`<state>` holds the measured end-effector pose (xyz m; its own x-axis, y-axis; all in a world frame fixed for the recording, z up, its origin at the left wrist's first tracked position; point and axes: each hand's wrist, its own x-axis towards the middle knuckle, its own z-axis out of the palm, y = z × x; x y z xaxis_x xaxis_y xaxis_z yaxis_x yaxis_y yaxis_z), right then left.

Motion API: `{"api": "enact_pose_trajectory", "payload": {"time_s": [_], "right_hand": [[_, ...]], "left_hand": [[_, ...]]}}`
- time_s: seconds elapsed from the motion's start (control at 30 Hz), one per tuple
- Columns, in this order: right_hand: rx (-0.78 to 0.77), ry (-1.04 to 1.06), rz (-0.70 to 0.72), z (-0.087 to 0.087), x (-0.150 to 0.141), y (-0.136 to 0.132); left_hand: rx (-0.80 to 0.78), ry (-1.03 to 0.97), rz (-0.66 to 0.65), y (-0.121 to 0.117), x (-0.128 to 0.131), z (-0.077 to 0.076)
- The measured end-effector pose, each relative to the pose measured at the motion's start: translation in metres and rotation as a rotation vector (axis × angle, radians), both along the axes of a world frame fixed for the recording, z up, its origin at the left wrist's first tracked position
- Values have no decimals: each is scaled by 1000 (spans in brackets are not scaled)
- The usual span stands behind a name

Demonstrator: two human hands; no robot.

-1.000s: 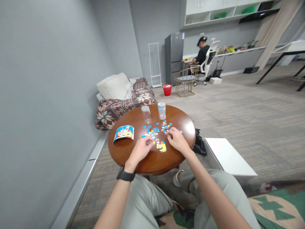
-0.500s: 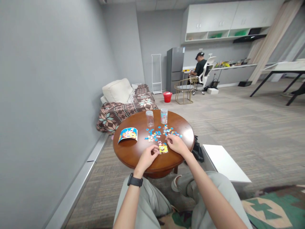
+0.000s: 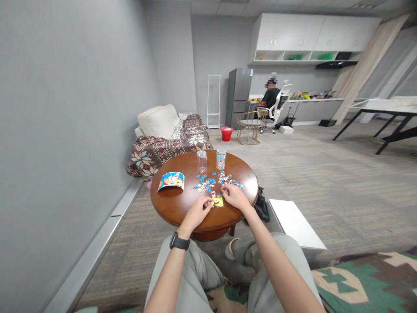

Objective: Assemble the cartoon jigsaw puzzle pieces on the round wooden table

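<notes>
My left hand (image 3: 198, 210), a black watch on its wrist, has thumb and fingers pinched on a small yellow puzzle piece at the left edge of a partly joined yellow jigsaw (image 3: 218, 200). At the jigsaw's upper right, my right hand (image 3: 236, 196) is curled, fingertips together; what they hold, if anything, is hidden. Loose blue, pink and yellow puzzle pieces (image 3: 205, 184) lie scattered beyond both hands. A curved picture sheet (image 3: 171, 180) with a cartoon print stands at the left of the round brown table (image 3: 176, 213).
A clear jar (image 3: 202, 162) and a printed jar (image 3: 220, 159) stand at the table's far side. Right of the table are a black bag (image 3: 261, 208) and a white box (image 3: 295, 221). Farther off are a red bucket (image 3: 226, 134), a metal chair (image 3: 249, 124) and a seated person (image 3: 271, 96).
My left hand has moved from left of the jigsaw to its left edge. The right hand stays close to the jigsaw's upper right. The camera view has tilted up and shifted slightly.
</notes>
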<state>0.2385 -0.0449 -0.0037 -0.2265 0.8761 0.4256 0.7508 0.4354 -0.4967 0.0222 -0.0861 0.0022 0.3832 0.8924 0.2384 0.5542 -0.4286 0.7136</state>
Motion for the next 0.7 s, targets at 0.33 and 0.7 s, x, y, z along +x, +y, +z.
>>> {"api": "enact_pose_trajectory", "payload": {"time_s": [0.33,0.7], "right_hand": [[2,-3,83,0,0,0],[-23,-25,100,5,0,-2]], "left_hand": [[30,59,23,2,1,-4],[83,182,24,-4,4,1]]}}
